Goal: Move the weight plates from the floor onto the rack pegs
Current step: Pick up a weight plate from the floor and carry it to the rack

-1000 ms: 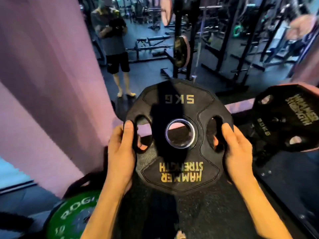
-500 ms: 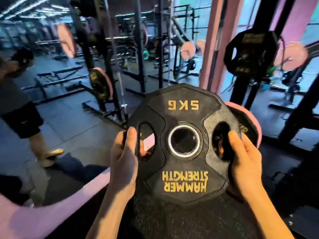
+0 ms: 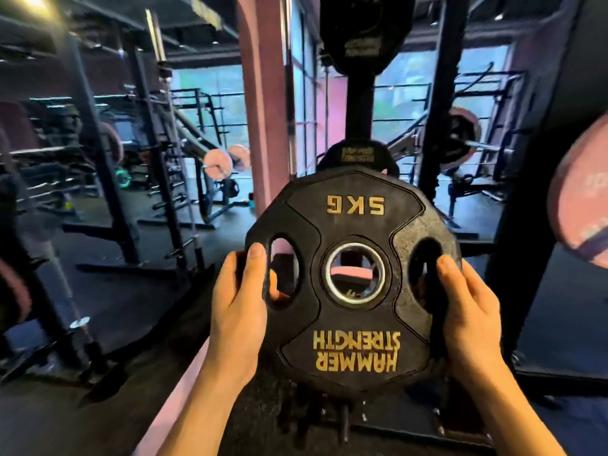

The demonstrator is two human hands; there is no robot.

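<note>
Got the 5 kg plate (image 3: 353,281) off the floor, gripped through its side slots by left hand (image 3: 240,301) and right hand (image 3: 467,317). Facing the rack post (image 3: 360,106), two plates already hanging there. Still needs sliding onto a peg.

Plate in my grip: black 5 kg Hammer Strength weight plate (image 3: 353,278), upright, lettering upside down
Rack: upright post (image 3: 359,108) behind it, two black plates (image 3: 357,31) hung there

head-worn view, facing forward, close to hands (image 3: 240,301)
</note>
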